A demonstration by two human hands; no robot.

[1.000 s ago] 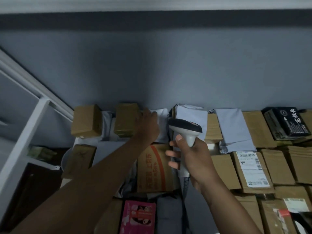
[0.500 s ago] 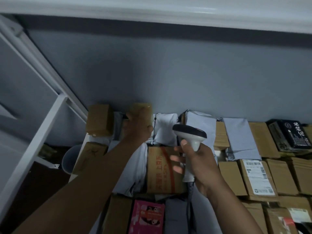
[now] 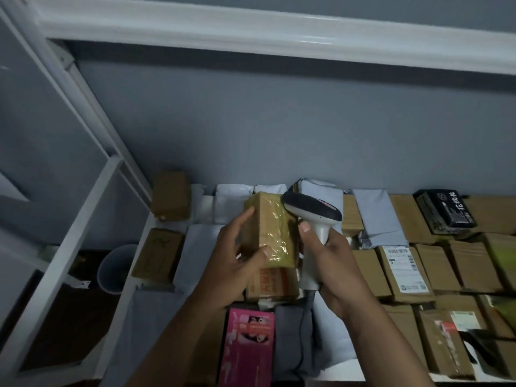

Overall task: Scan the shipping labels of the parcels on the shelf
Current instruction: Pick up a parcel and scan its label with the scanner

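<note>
- At nine o'clock of your hands, past the shelf's white frame (image 3: 83, 216), a grey bin (image 3: 116, 268) stands low on the floor; a parcel that slips leftward could, in my judgement, fall off the shelf edge towards it.
- Your left hand (image 3: 237, 263) holds the taped brown parcel (image 3: 272, 233) lifted above the others, fingers curled round its left side and thumb pressed on its lower front. The glossy yellowish tape looks slick, so a light hold may let it slide.
- That parcel is a small cardboard box, upright, wrapped in shiny tape that wrinkles and catches the light. No shipping label shows on the face turned to you; it may lie on a hidden side, so you will likely need to turn the box before any scan can read.
- Glare from the tape could spoil a reading if the label sits beneath it.
- At three o'clock of the parcel, your right hand (image 3: 329, 255) is clamped round the grip of the white scanner (image 3: 312, 219), whose dark head just about touches the parcel's upper right corner. So close, the beam may miss the code.
- The scanner's cable (image 3: 303, 339) trails down at six o'clock over the packages and could snag on them.
- Further right, towards three o'clock, rows of brown boxes lie flat; one labelled box (image 3: 402, 269) shows its barcode upward.
</note>
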